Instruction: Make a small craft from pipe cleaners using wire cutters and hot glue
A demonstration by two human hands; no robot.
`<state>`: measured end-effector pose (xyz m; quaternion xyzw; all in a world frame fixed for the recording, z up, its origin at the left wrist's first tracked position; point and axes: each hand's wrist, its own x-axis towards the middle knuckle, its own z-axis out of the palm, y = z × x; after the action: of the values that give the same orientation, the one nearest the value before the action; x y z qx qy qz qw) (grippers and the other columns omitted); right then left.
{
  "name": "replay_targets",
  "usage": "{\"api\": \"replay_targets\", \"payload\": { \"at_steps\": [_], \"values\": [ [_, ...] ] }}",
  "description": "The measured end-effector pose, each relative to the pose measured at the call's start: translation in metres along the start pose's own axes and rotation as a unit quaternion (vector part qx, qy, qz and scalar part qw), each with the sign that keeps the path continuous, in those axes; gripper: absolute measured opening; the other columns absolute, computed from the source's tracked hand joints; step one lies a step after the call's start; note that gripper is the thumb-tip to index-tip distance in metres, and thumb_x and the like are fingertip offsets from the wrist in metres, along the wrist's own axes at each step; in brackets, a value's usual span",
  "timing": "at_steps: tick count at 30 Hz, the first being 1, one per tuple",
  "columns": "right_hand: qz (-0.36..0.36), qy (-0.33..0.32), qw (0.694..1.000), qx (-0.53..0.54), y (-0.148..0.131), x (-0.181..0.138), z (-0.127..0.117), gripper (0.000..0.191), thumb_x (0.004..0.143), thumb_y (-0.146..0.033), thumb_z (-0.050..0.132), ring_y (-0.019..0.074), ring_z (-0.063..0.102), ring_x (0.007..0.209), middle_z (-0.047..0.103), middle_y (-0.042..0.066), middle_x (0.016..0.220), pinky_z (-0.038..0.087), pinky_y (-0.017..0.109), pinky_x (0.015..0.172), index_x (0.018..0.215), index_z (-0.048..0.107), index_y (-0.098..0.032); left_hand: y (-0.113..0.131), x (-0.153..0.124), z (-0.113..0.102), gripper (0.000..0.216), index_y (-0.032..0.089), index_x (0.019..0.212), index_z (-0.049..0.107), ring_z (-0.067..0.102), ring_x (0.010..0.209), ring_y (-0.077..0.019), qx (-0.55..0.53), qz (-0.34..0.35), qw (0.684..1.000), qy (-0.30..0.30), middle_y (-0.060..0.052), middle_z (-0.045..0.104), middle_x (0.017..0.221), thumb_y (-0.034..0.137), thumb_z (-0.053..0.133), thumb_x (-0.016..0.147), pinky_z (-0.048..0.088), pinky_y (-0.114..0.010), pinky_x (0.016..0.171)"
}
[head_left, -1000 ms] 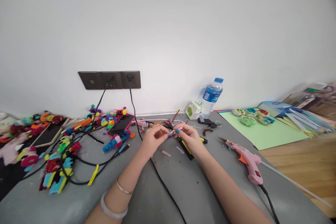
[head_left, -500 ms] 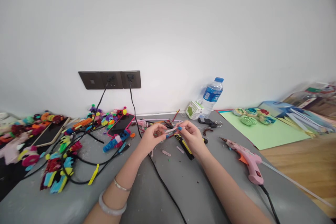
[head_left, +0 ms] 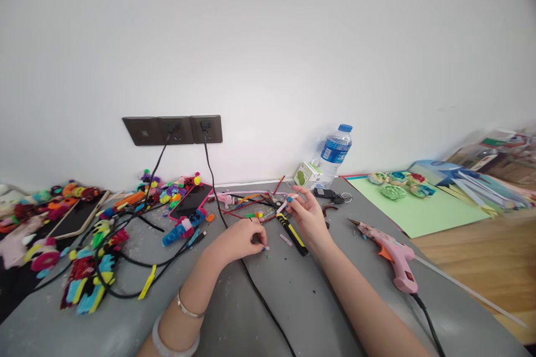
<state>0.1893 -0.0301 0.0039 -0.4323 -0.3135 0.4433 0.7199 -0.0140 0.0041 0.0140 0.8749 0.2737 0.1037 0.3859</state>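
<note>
My right hand is raised over the middle of the grey table, pinching a short pale pink strip between thumb and fingertips. Lower and to the left, my left hand has come down to the tabletop. Its finger and thumb close on another small pale pink strip, mostly hidden by the fingertips. A similar strip lies between the hands. Just below my right hand rest pliers with black and yellow handles.
A pink glue gun lies at right, with green paper behind it. A water bottle and small box stand by the wall. Black cables cross the table. Colourful fuzzy figures and phones sit left.
My left hand has left the strip held near my right hand and moved down to a strip on the table. My right hand keeps its strip, now tilted more upright.
</note>
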Motion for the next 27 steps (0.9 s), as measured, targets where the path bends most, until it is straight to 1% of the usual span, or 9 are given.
{"api": "replay_targets", "payload": {
  "at_steps": [3, 5, 7, 10, 13, 15, 19, 23, 27],
  "values": [
    [0.009, -0.013, 1.0, -0.012, 0.001, 0.0, 0.001, 0.049, 0.058, -0.038, 0.088, 0.0109, 0.057, 0.059, 0.065, -0.003, 0.075, 0.046, 0.026, 0.058, 0.097, 0.062, -0.024, 0.004, 0.001, -0.001, 0.014, 0.019, 0.081, 0.067, 0.057, 0.067, -0.0145, -0.03, 0.016, 0.999, 0.041, 0.0, 0.064, 0.074, 0.012, 0.055, 0.076, 0.039, -0.023, 0.061],
    [0.007, -0.024, 0.999, -0.021, 0.003, -0.001, 0.001, 0.042, 0.059, -0.041, 0.088, 0.0119, 0.057, 0.06, 0.063, -0.003, 0.073, 0.046, 0.026, 0.058, 0.088, 0.063, -0.023, 0.006, 0.003, -0.001, 0.013, 0.019, 0.084, 0.065, 0.058, 0.069, -0.015, -0.062, 0.018, 0.994, 0.084, -0.001, 0.065, 0.077, 0.015, 0.053, 0.08, 0.04, -0.023, 0.062],
    [0.003, -0.034, 0.999, -0.025, 0.006, -0.002, 0.002, 0.039, 0.059, -0.043, 0.088, 0.013, 0.058, 0.061, 0.062, -0.001, 0.072, 0.047, 0.027, 0.058, 0.078, 0.061, -0.022, 0.007, 0.008, 0.001, 0.012, 0.019, 0.084, 0.063, 0.059, 0.073, -0.0152, -0.098, 0.017, 0.986, 0.131, -0.001, 0.065, 0.08, 0.015, 0.053, 0.08, 0.042, -0.023, 0.065],
    [0.007, -0.049, 0.999, -0.024, 0.01, -0.006, 0.005, 0.04, 0.058, -0.044, 0.088, 0.0142, 0.059, 0.063, 0.064, 0.001, 0.079, 0.05, 0.029, 0.061, 0.069, 0.058, -0.021, 0.007, 0.014, 0.005, 0.011, 0.018, 0.082, 0.062, 0.058, 0.074, -0.0142, -0.138, 0.025, 0.969, 0.204, -0.002, 0.064, 0.084, 0.012, 0.053, 0.077, 0.043, -0.023, 0.066],
    [0.023, -0.067, 0.997, -0.015, 0.01, -0.01, 0.009, 0.04, 0.059, -0.043, 0.088, 0.0139, 0.061, 0.065, 0.064, 0.001, 0.086, 0.051, 0.03, 0.066, 0.066, 0.056, -0.02, 0.006, 0.018, 0.008, 0.006, 0.018, 0.08, 0.06, 0.055, 0.07, -0.0125, -0.183, 0.011, 0.95, 0.253, -0.001, 0.061, 0.081, 0.014, 0.056, 0.077, 0.044, -0.022, 0.064],
    [0.028, -0.069, 0.997, -0.005, 0.009, -0.011, 0.01, 0.04, 0.059, -0.043, 0.088, 0.0132, 0.06, 0.064, 0.063, 0.001, 0.086, 0.05, 0.03, 0.066, 0.064, 0.055, -0.02, 0.005, 0.019, 0.01, 0.006, 0.018, 0.081, 0.056, 0.055, 0.069, -0.0119, -0.227, -0.007, 0.936, 0.269, 0.0, 0.059, 0.08, 0.017, 0.059, 0.076, 0.045, -0.022, 0.063],
    [0.015, -0.063, 0.998, -0.009, 0.007, -0.011, 0.01, 0.041, 0.061, -0.043, 0.087, 0.0117, 0.056, 0.063, 0.063, 0.001, 0.085, 0.045, 0.028, 0.064, 0.063, 0.054, -0.02, 0.003, 0.021, 0.012, 0.019, 0.018, 0.087, 0.05, 0.056, 0.071, -0.0121, -0.294, -0.017, 0.916, 0.274, 0.001, 0.057, 0.08, 0.018, 0.063, 0.074, 0.047, -0.022, 0.065],
    [-0.003, -0.082, 0.995, -0.051, 0.01, -0.012, 0.01, 0.04, 0.063, -0.043, 0.085, 0.0143, 0.054, 0.067, 0.064, 0.002, 0.083, 0.041, 0.027, 0.064, 0.063, 0.053, -0.02, 0.004, 0.021, 0.013, 0.02, 0.017, 0.091, 0.056, 0.056, 0.077, -0.0128, -0.293, 0.004, 0.916, 0.275, -0.002, 0.059, 0.088, 0.019, 0.066, 0.073, 0.046, -0.022, 0.067],
    [-0.02, -0.101, 0.992, -0.078, 0.011, -0.013, 0.012, 0.039, 0.063, -0.042, 0.084, 0.0153, 0.053, 0.071, 0.063, 0.001, 0.08, 0.04, 0.027, 0.066, 0.06, 0.051, -0.02, 0.007, 0.02, 0.012, 0.021, 0.017, 0.094, 0.061, 0.056, 0.077, -0.0131, -0.279, 0.006, 0.921, 0.271, -0.003, 0.061, 0.09, 0.02, 0.066, 0.074, 0.044, -0.021, 0.066]
  ]
}}
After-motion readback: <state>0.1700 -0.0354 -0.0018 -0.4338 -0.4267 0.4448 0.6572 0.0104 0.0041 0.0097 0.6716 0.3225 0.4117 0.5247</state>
